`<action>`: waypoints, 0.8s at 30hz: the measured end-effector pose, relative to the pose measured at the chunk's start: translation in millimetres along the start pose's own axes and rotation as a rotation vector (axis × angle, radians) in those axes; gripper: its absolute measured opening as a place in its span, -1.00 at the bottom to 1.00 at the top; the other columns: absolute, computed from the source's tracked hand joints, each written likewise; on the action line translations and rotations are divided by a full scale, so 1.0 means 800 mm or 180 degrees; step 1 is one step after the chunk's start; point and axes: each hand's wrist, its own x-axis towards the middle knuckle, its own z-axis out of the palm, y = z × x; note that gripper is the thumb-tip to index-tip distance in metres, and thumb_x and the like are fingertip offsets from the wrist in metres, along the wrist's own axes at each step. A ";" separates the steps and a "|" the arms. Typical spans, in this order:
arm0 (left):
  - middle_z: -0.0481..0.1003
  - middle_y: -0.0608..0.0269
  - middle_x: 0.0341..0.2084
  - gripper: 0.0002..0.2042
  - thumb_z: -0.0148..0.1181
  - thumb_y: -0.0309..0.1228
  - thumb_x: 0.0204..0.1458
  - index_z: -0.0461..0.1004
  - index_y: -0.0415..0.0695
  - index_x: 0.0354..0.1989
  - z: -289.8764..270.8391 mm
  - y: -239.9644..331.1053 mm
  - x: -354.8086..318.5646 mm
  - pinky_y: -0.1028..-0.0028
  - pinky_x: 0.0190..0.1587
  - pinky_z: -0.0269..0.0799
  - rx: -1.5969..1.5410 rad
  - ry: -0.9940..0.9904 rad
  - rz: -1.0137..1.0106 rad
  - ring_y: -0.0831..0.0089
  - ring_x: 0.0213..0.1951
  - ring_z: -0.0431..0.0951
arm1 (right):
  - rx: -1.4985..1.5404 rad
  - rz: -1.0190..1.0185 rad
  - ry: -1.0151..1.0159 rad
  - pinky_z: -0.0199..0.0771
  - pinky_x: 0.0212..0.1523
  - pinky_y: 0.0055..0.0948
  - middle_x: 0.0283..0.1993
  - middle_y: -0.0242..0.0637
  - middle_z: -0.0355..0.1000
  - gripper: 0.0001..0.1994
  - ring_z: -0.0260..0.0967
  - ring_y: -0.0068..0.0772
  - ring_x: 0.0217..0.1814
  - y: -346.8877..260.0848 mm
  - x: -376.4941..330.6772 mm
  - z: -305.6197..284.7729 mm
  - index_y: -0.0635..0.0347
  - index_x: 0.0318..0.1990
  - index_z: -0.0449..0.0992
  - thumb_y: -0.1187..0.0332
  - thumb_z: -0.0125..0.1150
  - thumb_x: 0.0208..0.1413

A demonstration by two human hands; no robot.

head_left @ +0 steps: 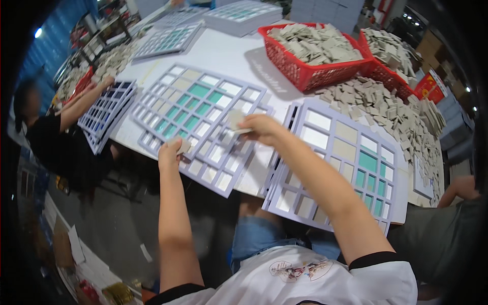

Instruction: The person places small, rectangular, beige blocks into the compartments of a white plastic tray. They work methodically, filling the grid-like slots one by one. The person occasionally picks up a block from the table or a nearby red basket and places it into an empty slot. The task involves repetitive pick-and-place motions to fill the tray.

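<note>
A lavender grid frame (227, 80) with square openings lies in front of me, overlapping another frame below it. Some of its openings hold beige tiles; others show green or white. My right hand (260, 128) pinches a flat beige square tile (235, 120) above the frame's right side. At the near left edge, my left hand (170, 153) is closed on a small beige tile (184, 147). Beneath my right forearm sits a second stack of grid frames (329, 148), with beige, green and white in its openings. The forearm hides part of it.
Red baskets (305, 76) of beige tiles stand at the far right, beside a loose tile heap (376, 104). More grid frames (241, 15) are stacked at the back. On the left, another person's arm (84, 101) reaches over a frame stack (109, 104). Someone's arm (460, 189) shows at right.
</note>
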 end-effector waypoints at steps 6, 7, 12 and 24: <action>0.55 0.42 -0.32 -0.72 0.29 -0.31 0.14 0.51 -0.07 -0.01 0.015 0.056 -0.076 0.50 -0.46 0.21 0.0084 -0.0393 -0.0185 0.61 -0.41 0.45 | 0.0740 -0.0028 -0.0084 0.60 -0.43 -0.49 -0.29 -0.21 0.54 -0.86 0.49 -0.41 -0.39 -0.004 0.027 0.059 0.30 -0.20 0.55 0.49 0.32 0.11; 0.55 0.38 -0.27 -0.71 0.28 -0.32 0.15 0.49 -0.08 0.02 0.020 0.058 -0.106 0.46 -0.38 0.26 -0.0051 -0.0579 -0.0223 0.57 -0.34 0.46 | 0.0463 0.0061 -0.0010 0.60 -0.45 -0.48 -0.30 -0.20 0.54 -0.86 0.50 -0.40 -0.41 -0.006 0.030 0.059 0.32 -0.20 0.55 0.50 0.33 0.10; 0.45 0.15 -0.01 -0.69 0.16 -0.41 0.24 0.38 -0.16 0.13 0.004 0.037 -0.189 0.22 -0.05 0.35 -0.1914 -0.1263 -0.0441 0.30 -0.06 0.42 | -0.0140 -0.0442 0.0053 0.56 -0.56 -0.42 -0.36 -0.13 0.56 -0.85 0.52 -0.33 -0.48 -0.030 -0.021 0.022 0.36 -0.25 0.57 0.56 0.37 0.00; 0.42 0.14 0.01 -0.68 0.19 -0.47 0.20 0.36 -0.19 0.10 0.048 0.035 -0.300 0.10 0.16 0.33 -0.1363 -0.1984 -0.0131 0.26 0.05 0.44 | -0.1019 -0.1135 0.0629 0.49 -0.17 -0.55 -0.23 -0.35 0.56 -0.68 0.49 -0.59 -0.23 -0.017 -0.474 -0.355 0.31 -0.13 0.57 0.39 0.42 -0.05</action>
